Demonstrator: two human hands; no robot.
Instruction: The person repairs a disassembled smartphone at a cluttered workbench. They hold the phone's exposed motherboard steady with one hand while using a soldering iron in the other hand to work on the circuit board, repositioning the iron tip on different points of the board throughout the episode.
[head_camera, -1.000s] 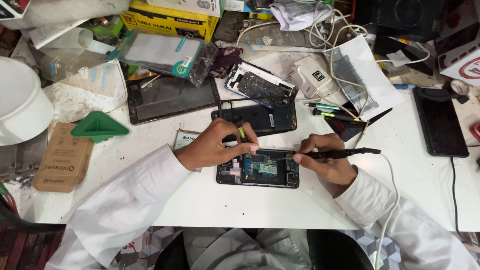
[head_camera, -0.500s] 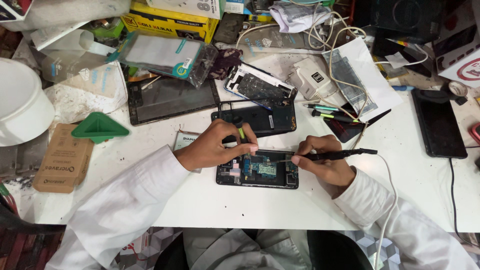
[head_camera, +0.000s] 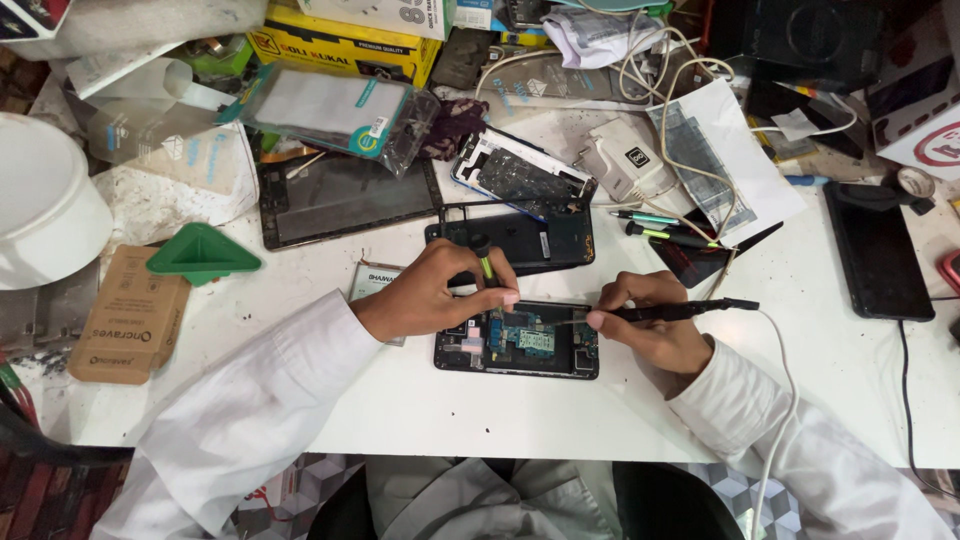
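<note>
An opened phone (head_camera: 520, 340) with its circuit board showing lies on the white table (head_camera: 500, 410) in front of me. My left hand (head_camera: 435, 290) is closed on a small green-and-black screwdriver (head_camera: 483, 258), held upright over the phone's left half. My right hand (head_camera: 650, 325) grips a thin black corded tool (head_camera: 680, 311), its tip resting on the board near the phone's middle. A white cable (head_camera: 780, 380) runs from that tool down past my right sleeve.
Behind the phone lie a black phone back frame (head_camera: 530, 240), another stripped phone (head_camera: 520, 180), a dark tablet screen (head_camera: 340, 200), loose pens (head_camera: 650, 222) and tangled white cables (head_camera: 650, 70). A green triangular stand (head_camera: 200, 255) and cardboard packets (head_camera: 125, 315) sit left; a black phone (head_camera: 878, 250) lies right.
Both hands stay over the open phone. The right hand's tool has shifted slightly, its tip still at the board.
</note>
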